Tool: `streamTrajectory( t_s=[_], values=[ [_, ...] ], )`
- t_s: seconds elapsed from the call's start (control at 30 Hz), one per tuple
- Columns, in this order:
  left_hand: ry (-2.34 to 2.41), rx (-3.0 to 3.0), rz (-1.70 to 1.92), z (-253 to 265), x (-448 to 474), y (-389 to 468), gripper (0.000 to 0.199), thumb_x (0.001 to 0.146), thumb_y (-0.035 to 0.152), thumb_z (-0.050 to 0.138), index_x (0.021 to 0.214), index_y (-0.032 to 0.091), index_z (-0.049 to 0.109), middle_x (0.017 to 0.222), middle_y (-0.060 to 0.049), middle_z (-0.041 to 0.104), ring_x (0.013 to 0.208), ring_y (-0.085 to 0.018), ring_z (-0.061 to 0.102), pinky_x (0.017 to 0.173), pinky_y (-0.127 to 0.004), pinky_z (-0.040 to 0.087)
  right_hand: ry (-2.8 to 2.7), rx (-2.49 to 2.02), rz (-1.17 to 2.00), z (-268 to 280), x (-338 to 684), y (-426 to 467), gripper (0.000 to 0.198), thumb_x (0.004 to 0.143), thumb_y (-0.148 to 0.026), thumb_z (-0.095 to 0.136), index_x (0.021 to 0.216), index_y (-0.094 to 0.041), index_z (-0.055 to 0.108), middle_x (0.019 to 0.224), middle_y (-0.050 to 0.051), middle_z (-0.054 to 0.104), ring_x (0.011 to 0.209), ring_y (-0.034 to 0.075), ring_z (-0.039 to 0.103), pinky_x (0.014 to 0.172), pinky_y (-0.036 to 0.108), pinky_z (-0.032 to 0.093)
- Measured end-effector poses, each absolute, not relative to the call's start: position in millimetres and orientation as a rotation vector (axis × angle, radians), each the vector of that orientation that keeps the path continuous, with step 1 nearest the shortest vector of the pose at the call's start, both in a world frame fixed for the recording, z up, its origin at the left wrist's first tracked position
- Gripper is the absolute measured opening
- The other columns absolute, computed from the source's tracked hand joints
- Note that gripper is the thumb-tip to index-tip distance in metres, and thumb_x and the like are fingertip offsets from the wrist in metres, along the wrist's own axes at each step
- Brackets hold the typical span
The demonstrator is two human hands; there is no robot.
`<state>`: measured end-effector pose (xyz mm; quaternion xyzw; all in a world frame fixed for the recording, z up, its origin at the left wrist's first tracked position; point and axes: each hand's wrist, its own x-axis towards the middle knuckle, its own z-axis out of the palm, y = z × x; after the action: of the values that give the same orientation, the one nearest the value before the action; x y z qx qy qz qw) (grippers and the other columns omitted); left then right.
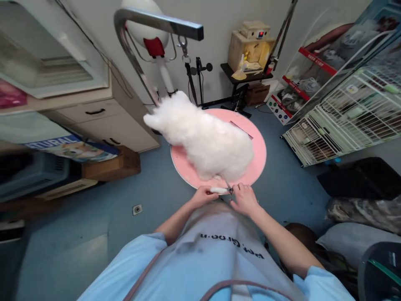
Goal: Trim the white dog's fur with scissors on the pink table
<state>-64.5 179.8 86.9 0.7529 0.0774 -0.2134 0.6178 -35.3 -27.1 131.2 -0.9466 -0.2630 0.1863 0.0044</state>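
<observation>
A fluffy white dog (216, 144) is on a round pink grooming table (258, 148), its head towards the upper left. My right hand (244, 199), at the table's near edge, is closed on a pair of scissors (230, 190). Their metal blades point up and left towards the fur at the dog's near side. Left of the scissors, my left hand (203, 197) is closed on a slim white thing (218, 190) whose kind I cannot make out. Its right end is close to the scissors; I cannot tell whether they touch.
A metal grooming arm (163, 24) with a hanging clip (183, 44) rises behind the dog. White wire cages (341, 117) stand at the right, a cabinet (90, 121) at the left. A small black table (250, 77) bears a wooden box (233, 52) at the back.
</observation>
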Motion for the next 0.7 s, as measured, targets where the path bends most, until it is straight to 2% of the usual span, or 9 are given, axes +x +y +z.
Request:
streamTrajectory(
  t_s=[0.07,0.17,0.4,0.57,0.7],
  values=[
    [0.252,1.745,-0.471,84.5,-68.8,176.4,0.044,0.058,0.056,0.059,0.051,0.016,0.042,0.051,0.003,0.030,0.055,-0.007,0.028,0.054,-0.024,0.021,-0.884,-2.964,0.586,129.7,-43.1,-28.1,0.037,0.084,-0.040,0.059,0.112,-0.016,0.056,0.108,0.014,0.060,0.103,0.029,0.056,0.091,0.037,0.034],
    [0.278,1.754,-0.469,79.9,-75.9,176.2,0.042,0.059,0.053,0.054,0.050,0.018,0.033,0.052,0.003,0.025,0.054,-0.007,0.024,0.053,-0.025,0.017,-0.951,-2.978,0.568,129.1,-52.8,-32.7,0.036,0.084,-0.039,0.059,0.111,-0.015,0.056,0.108,0.014,0.059,0.101,0.029,0.056,0.090,0.037,0.033],
    [0.345,1.658,-0.470,71.0,-110.5,161.9,0.041,0.062,0.052,0.055,0.052,0.016,0.037,0.054,0.002,0.029,0.055,-0.007,0.025,0.055,-0.025,0.019,-1.128,-3.036,0.666,145.7,-65.1,-42.6,0.039,0.082,-0.041,0.059,0.112,-0.015,0.056,0.112,0.016,0.058,0.102,0.030,0.054,0.092,0.039,0.032],
    [0.143,1.622,-0.579,75.3,-132.5,150.0,0.043,0.059,0.053,0.066,0.065,0.013,0.053,0.061,0.001,0.041,0.061,-0.009,0.034,0.058,-0.024,0.025,-1.337,-3.013,0.694,157.3,-70.9,-46.7,0.040,0.080,-0.040,0.061,0.110,-0.014,0.057,0.109,0.017,0.058,0.102,0.031,0.054,0.096,0.041,0.031],
    [0.295,1.825,-0.483,71.5,-136.9,132.9,0.046,0.068,0.058,0.052,0.056,0.015,0.043,0.057,0.001,0.036,0.059,-0.009,0.031,0.056,-0.026,0.022,-1.428,-2.970,0.708,150.8,-74.6,-48.3,0.039,0.079,-0.039,0.062,0.109,-0.015,0.058,0.108,0.017,0.059,0.103,0.032,0.055,0.099,0.043,0.032]
  ],
)
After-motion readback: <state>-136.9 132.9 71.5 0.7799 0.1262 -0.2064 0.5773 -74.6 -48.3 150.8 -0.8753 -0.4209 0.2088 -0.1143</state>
